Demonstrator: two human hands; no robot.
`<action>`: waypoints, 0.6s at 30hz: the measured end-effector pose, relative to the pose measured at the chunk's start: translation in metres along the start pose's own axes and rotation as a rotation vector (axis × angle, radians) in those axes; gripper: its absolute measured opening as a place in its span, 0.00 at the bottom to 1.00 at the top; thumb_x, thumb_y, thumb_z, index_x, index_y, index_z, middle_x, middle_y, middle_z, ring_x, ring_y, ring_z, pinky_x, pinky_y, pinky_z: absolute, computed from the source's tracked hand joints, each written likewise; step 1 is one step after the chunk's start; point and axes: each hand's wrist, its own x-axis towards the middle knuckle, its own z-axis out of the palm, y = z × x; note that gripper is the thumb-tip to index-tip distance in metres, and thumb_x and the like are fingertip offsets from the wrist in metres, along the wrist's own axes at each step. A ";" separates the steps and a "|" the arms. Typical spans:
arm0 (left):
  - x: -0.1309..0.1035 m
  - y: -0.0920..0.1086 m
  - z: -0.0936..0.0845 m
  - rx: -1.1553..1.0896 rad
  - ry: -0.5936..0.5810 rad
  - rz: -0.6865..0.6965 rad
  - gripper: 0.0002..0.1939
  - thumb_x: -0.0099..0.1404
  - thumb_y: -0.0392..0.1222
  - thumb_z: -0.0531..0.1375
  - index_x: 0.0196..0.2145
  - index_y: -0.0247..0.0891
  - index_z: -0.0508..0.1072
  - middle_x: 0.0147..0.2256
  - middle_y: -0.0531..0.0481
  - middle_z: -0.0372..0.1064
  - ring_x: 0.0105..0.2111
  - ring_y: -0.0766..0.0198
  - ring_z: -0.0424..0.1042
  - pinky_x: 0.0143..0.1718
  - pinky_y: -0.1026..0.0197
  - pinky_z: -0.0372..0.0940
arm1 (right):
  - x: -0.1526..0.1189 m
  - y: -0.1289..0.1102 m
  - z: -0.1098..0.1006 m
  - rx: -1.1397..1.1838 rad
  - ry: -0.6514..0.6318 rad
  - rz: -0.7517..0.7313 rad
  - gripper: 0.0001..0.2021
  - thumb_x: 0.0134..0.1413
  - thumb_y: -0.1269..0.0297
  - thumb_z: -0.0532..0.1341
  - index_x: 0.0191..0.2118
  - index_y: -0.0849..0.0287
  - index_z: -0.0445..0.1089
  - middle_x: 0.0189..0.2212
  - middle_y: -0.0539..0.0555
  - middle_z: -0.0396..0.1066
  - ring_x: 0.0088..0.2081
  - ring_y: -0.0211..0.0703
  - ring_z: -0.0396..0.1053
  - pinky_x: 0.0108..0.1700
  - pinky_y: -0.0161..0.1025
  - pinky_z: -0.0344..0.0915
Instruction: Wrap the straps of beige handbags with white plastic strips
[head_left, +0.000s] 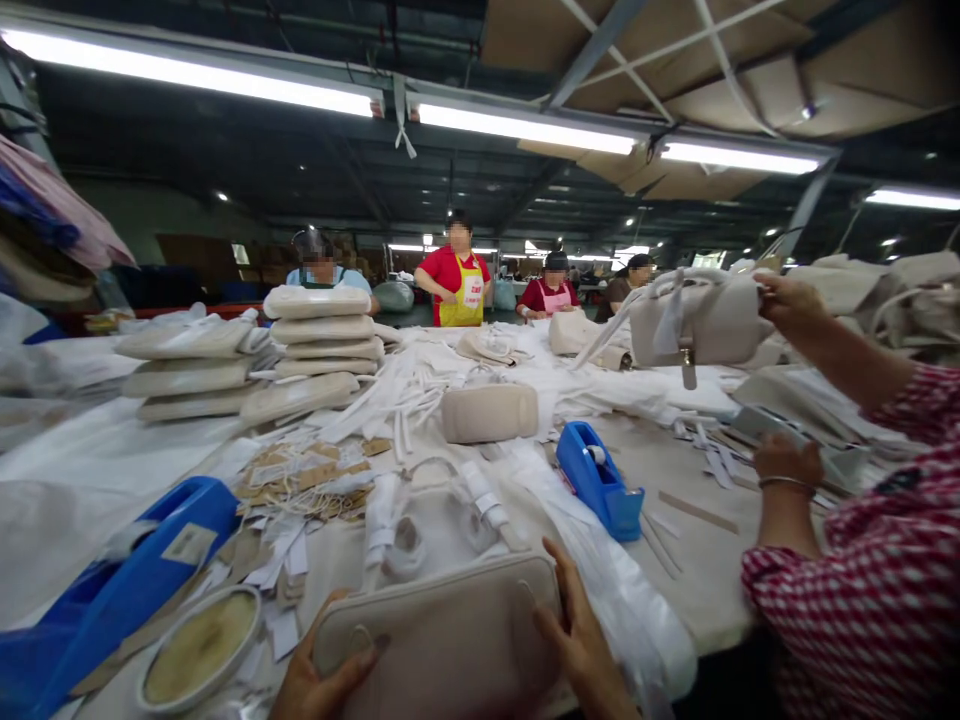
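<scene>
Between my two hands is a beige handbag [442, 640], held near the front edge of the table. My left hand [326, 665] grips its left end, thumb pressed on the front face. At the other end, my right hand [577, 635] clasps the side, with the thumb in front and fingers behind. The bag's wrapped straps [480, 495] stretch away from me over the table, partly covered in white tissue and clear plastic. Another beige bag [490, 413] lies farther back. The underside of the held bag is out of frame.
Blue tape dispensers stand at left [150, 570] and right [600, 480]. A round tub [201, 645] sits by paper tags [307, 480]. Stacked bags [322, 335] rise behind. At right, a co-worker in a checked sleeve [862, 580] holds up a bag [694, 325]. Other people stand across the table.
</scene>
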 end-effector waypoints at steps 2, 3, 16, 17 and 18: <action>0.000 0.001 0.002 -0.010 0.027 -0.003 0.38 0.36 0.55 0.74 0.46 0.40 0.72 0.30 0.52 0.75 0.35 0.52 0.74 0.36 0.59 0.71 | 0.001 0.001 0.005 0.021 -0.070 0.000 0.43 0.50 0.43 0.60 0.66 0.53 0.44 0.54 0.59 0.60 0.47 0.52 0.68 0.52 0.48 0.65; 0.001 0.001 0.003 -0.013 0.047 0.005 0.40 0.36 0.54 0.74 0.48 0.41 0.71 0.31 0.52 0.76 0.36 0.52 0.74 0.36 0.60 0.71 | 0.004 -0.002 0.005 0.033 -0.094 0.015 0.43 0.49 0.44 0.61 0.66 0.52 0.43 0.55 0.60 0.58 0.46 0.51 0.69 0.51 0.49 0.65; -0.005 0.001 0.008 -0.090 0.035 -0.003 0.44 0.38 0.54 0.73 0.53 0.42 0.68 0.34 0.50 0.77 0.36 0.48 0.76 0.35 0.55 0.72 | 0.048 -0.051 -0.023 -0.113 -0.508 0.080 0.39 0.35 0.61 0.70 0.57 0.52 0.57 0.52 0.54 0.61 0.47 0.48 0.64 0.46 0.42 0.63; -0.006 0.003 0.009 -0.094 0.035 -0.009 0.43 0.38 0.53 0.73 0.52 0.41 0.69 0.35 0.50 0.78 0.36 0.48 0.76 0.36 0.54 0.72 | 0.050 -0.052 -0.023 -0.085 -0.531 0.090 0.39 0.34 0.61 0.70 0.56 0.52 0.57 0.51 0.54 0.62 0.46 0.47 0.64 0.45 0.40 0.63; -0.007 0.005 0.010 -0.091 0.030 -0.018 0.42 0.37 0.53 0.73 0.51 0.41 0.71 0.35 0.49 0.78 0.37 0.47 0.75 0.35 0.54 0.72 | 0.052 -0.052 -0.023 -0.058 -0.556 0.098 0.38 0.34 0.62 0.70 0.55 0.53 0.57 0.49 0.53 0.63 0.44 0.46 0.65 0.43 0.39 0.63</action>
